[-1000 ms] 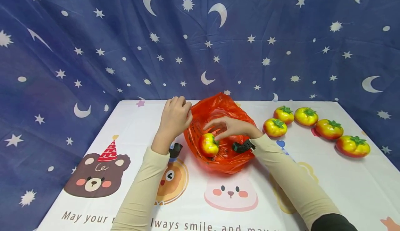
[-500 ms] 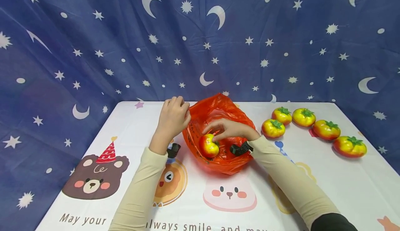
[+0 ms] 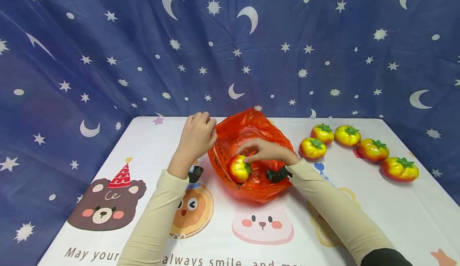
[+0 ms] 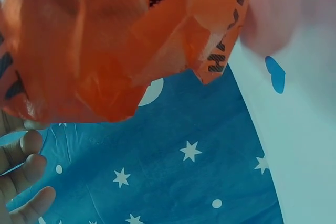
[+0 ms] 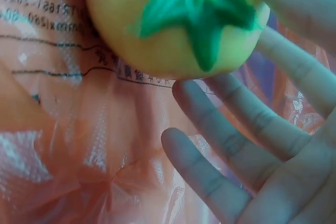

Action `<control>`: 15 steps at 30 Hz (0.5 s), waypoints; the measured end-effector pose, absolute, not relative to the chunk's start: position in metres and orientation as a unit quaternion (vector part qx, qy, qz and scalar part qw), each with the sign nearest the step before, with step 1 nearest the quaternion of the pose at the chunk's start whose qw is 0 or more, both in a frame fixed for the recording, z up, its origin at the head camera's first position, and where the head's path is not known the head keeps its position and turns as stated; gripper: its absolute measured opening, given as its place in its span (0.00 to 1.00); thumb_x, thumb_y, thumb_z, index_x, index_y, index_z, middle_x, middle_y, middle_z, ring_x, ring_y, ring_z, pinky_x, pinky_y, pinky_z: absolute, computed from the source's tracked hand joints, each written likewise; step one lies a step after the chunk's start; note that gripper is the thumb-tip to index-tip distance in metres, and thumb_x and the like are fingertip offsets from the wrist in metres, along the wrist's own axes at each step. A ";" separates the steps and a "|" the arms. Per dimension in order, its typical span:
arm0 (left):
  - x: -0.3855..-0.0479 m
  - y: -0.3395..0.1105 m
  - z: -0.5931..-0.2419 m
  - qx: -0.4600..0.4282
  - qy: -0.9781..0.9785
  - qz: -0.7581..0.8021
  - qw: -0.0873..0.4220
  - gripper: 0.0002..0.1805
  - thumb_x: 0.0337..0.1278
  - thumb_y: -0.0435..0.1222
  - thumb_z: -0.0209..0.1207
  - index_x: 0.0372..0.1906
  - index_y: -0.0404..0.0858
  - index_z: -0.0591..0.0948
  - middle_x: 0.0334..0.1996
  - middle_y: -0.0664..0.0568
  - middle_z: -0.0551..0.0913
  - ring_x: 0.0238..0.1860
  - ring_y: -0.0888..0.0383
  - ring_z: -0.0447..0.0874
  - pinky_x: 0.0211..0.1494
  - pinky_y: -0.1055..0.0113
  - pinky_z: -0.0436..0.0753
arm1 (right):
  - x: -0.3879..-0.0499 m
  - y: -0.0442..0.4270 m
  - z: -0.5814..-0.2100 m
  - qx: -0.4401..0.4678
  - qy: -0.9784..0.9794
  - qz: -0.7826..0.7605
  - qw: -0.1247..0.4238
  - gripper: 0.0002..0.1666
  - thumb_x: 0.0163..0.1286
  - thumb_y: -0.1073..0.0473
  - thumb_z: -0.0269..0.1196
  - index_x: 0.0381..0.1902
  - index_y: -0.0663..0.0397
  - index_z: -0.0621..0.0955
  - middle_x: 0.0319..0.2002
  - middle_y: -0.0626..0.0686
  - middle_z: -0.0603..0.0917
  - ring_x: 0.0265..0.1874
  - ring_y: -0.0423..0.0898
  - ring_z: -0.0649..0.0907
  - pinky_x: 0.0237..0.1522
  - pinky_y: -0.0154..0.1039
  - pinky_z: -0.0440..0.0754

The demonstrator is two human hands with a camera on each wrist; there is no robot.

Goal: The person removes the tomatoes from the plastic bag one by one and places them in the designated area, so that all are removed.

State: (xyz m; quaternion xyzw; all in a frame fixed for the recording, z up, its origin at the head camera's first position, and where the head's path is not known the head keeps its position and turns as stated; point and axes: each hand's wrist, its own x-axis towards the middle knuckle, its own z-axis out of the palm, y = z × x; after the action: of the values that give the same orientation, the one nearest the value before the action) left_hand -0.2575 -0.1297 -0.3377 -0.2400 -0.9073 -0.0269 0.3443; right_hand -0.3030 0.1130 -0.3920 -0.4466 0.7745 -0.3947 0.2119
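A red plastic bag (image 3: 266,192) stands on the table with its mouth spread open. My left hand (image 3: 197,136) grips the bag's left rim; in the left wrist view its fingertips (image 4: 31,169) show at the lower left, beside the hanging plastic. Inside the bag is a glossy yellow-red tomato (image 3: 238,169) with a green leafy top. My right hand (image 3: 264,150) reaches into the bag and holds that tomato, thumb on the leafy top and some fingers behind it. In the right wrist view the other fingers (image 5: 210,177) stretch below the tomato (image 5: 126,35), in front of the plastic.
Several more yellow-red tomatoes (image 3: 373,150) lie in a loose curve on the right side of the table. The white tablecloth (image 3: 90,166) has cartoon prints and lettering. A blue star-patterned curtain (image 3: 201,38) hangs behind the table's far edge.
The right thumb has come closer against the tomato, which has tilted slightly. The left hand keeps its grip on the rim. The whole head view has shifted a little.
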 end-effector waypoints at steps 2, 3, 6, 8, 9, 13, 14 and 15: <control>-0.257 -0.131 -0.337 -0.244 -0.907 -0.025 0.342 0.04 0.50 0.32 0.56 0.26 0.36 0.78 0.26 0.47 0.72 0.30 0.49 0.71 0.40 0.57 0.72 | -0.302 0.113 -0.393 -0.442 0.783 -0.387 0.206 0.19 0.61 0.59 0.64 0.51 0.57 0.80 0.50 0.55 0.83 0.49 0.48 0.80 0.55 0.47 0.77; -0.256 -0.131 -0.337 -0.246 -0.906 -0.023 0.343 0.04 0.50 0.32 0.56 0.25 0.36 0.77 0.25 0.47 0.72 0.30 0.49 0.71 0.40 0.57 0.72 | -0.301 0.113 -0.392 -0.439 0.787 -0.383 0.204 0.19 0.62 0.59 0.63 0.51 0.57 0.80 0.50 0.55 0.83 0.49 0.48 0.81 0.55 0.47 0.77; -0.256 -0.132 -0.337 -0.257 -0.901 -0.016 0.348 0.03 0.48 0.31 0.56 0.24 0.36 0.77 0.25 0.47 0.72 0.30 0.49 0.71 0.40 0.56 0.72 | -0.299 0.115 -0.391 -0.421 0.805 -0.368 0.199 0.19 0.62 0.57 0.63 0.52 0.56 0.80 0.49 0.54 0.83 0.47 0.47 0.81 0.53 0.43 0.78; -0.256 -0.132 -0.337 -0.263 -0.898 -0.009 0.353 0.02 0.47 0.31 0.56 0.24 0.36 0.77 0.25 0.48 0.72 0.30 0.50 0.71 0.40 0.57 0.73 | -0.299 0.115 -0.391 -0.412 0.814 -0.358 0.197 0.19 0.63 0.57 0.63 0.52 0.56 0.80 0.49 0.54 0.83 0.46 0.46 0.81 0.53 0.41 0.78; -0.256 -0.133 -0.337 -0.265 -0.897 -0.006 0.354 0.02 0.47 0.31 0.57 0.24 0.36 0.76 0.25 0.47 0.72 0.29 0.49 0.71 0.40 0.57 0.72 | -0.299 0.116 -0.391 -0.407 0.818 -0.355 0.198 0.19 0.63 0.57 0.63 0.52 0.56 0.80 0.49 0.54 0.83 0.46 0.46 0.82 0.52 0.40 0.78; -0.258 -0.134 -0.338 -0.267 -0.896 -0.001 0.356 0.02 0.46 0.31 0.57 0.24 0.36 0.77 0.25 0.47 0.72 0.30 0.49 0.72 0.41 0.57 0.72 | -0.299 0.117 -0.391 -0.407 0.820 -0.349 0.199 0.19 0.63 0.58 0.62 0.52 0.57 0.80 0.48 0.55 0.83 0.46 0.47 0.82 0.52 0.41 0.78; -0.258 -0.134 -0.338 -0.267 -0.896 0.000 0.355 0.02 0.46 0.32 0.57 0.24 0.36 0.77 0.25 0.47 0.72 0.30 0.49 0.72 0.41 0.57 0.72 | -0.299 0.117 -0.391 -0.412 0.817 -0.351 0.199 0.19 0.63 0.58 0.62 0.52 0.58 0.80 0.49 0.56 0.83 0.46 0.48 0.82 0.53 0.42 0.78; -0.258 -0.134 -0.338 -0.267 -0.896 0.001 0.354 0.02 0.46 0.32 0.57 0.25 0.36 0.77 0.25 0.47 0.72 0.30 0.49 0.72 0.41 0.57 0.73 | -0.299 0.117 -0.391 -0.417 0.814 -0.352 0.199 0.19 0.63 0.58 0.62 0.52 0.58 0.79 0.49 0.56 0.83 0.47 0.49 0.82 0.53 0.43 0.78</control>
State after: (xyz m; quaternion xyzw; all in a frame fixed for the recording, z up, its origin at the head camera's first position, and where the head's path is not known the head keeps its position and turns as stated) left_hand -0.2580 -0.1342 -0.3376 -0.2673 -0.8962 0.0007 0.3542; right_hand -0.2993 0.1167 -0.3907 -0.4167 0.8141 -0.3521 0.1991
